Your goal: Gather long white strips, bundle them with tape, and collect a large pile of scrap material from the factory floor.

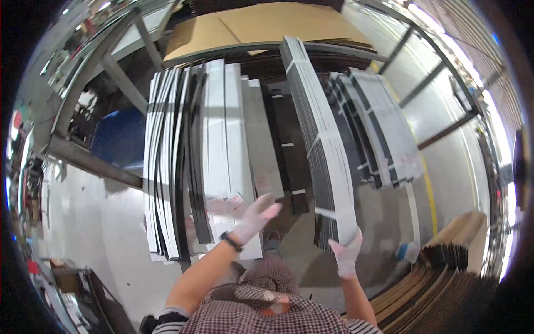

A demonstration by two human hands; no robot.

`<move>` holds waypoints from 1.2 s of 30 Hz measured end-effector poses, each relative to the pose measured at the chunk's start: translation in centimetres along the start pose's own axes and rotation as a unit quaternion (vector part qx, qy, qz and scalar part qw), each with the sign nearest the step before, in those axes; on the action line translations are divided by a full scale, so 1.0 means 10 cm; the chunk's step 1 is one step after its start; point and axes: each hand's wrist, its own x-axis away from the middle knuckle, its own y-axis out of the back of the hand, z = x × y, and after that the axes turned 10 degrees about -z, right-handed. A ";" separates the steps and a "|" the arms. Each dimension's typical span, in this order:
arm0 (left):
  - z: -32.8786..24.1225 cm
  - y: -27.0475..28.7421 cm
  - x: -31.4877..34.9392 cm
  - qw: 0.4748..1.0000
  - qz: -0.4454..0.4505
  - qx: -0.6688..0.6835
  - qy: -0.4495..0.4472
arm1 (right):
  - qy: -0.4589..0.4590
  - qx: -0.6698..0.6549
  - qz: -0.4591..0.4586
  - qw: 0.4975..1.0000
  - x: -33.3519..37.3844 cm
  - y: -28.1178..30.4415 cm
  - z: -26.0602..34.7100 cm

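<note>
The right hand (pixel 347 255) has its fingers around 1 long bundle (pixel 340 181) with 3 bands (pixel 325 212); the left hand (pixel 253 219) spreads wide.

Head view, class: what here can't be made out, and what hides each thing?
1. Head view: the underside of the strapped bundle, which faces away from the camera.
2. Head view: the bundle's surface under the right hand, covered by that hand.
3. Head view: whether the left hand touches anything; its own back blocks the view.
4. Head view: red marks on the white panels, too small and blurred.
5. Head view: the brown cardboard stack, cut off by the lower edge.
</note>
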 end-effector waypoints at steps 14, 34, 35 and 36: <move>2.47 2.07 4.08 0.726 -0.522 0.155 0.419 | -0.114 0.373 0.291 0.874 -0.67 -2.51 0.65; 4.55 4.48 6.39 0.748 -0.521 0.256 0.322 | 0.131 0.331 0.689 0.632 4.80 -1.91 -0.63; 4.38 4.84 6.38 0.753 -0.513 0.294 0.288 | 0.133 0.398 0.650 0.633 5.11 -2.06 -0.52; 4.26 5.23 6.33 0.779 -0.483 0.321 0.238 | -0.001 0.497 0.640 0.586 5.22 -2.28 -0.35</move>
